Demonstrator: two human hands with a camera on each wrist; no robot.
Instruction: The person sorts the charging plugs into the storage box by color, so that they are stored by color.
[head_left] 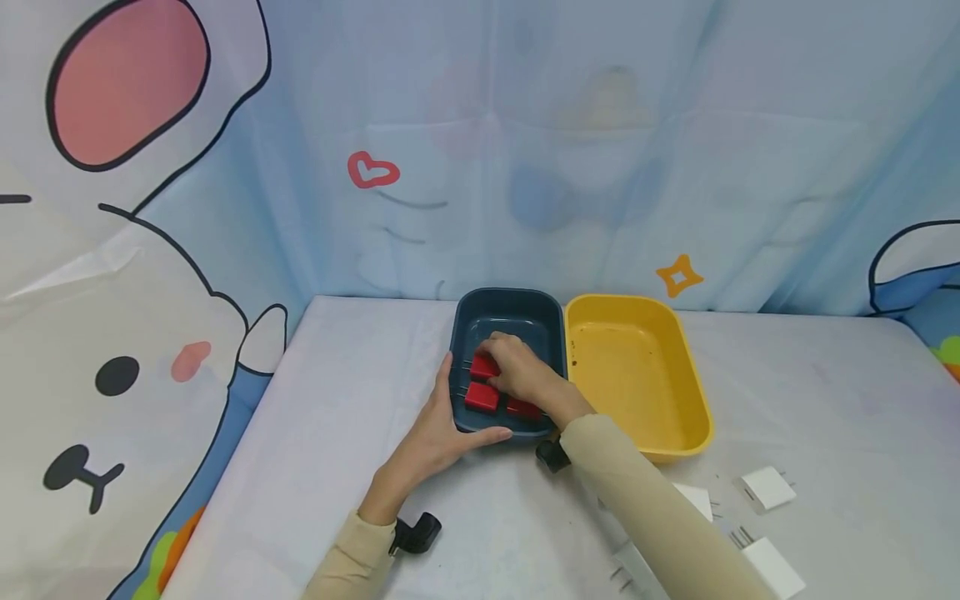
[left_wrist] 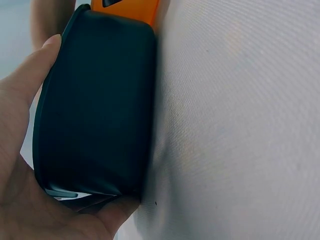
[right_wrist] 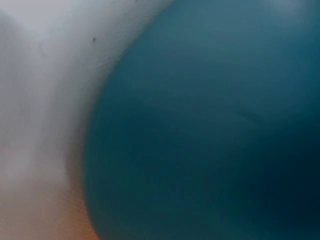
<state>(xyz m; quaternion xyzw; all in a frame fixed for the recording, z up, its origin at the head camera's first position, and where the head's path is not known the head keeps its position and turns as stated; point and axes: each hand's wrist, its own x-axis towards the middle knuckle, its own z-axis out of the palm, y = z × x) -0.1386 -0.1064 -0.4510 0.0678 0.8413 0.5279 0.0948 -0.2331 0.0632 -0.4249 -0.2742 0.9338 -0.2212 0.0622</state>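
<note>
from the head view, a blue tray [head_left: 517, 307] sits on a white cloth [head_left: 360, 367]. a yellow tray [head_left: 637, 367] is right next to it, on the right side. in the blue tray there are red plugs [head_left: 482, 398], and i can see three. the left hand [head_left: 433, 425] holds the near left corner of the blue tray, with its thumb along the near side and its fingers along the left side, spread wide. the right hand [head_left: 519, 367] is inside the blue tray. its fingers are bent and nearly together, and they pinch the red plug at the back. white plugs [head_left: 767, 488] lie on the cloth at the near right, some partly under the right sleeve [head_left: 645, 492].

from the left wrist view, the left hand's thumb is on the rim of the blue tray and its other fingers wrap the far end. a bit of the yellow tray shows at the top, looking orange.

from the right wrist view, the blue tray's blurry side fills most of it. i cannot tell the grip from there.
</note>
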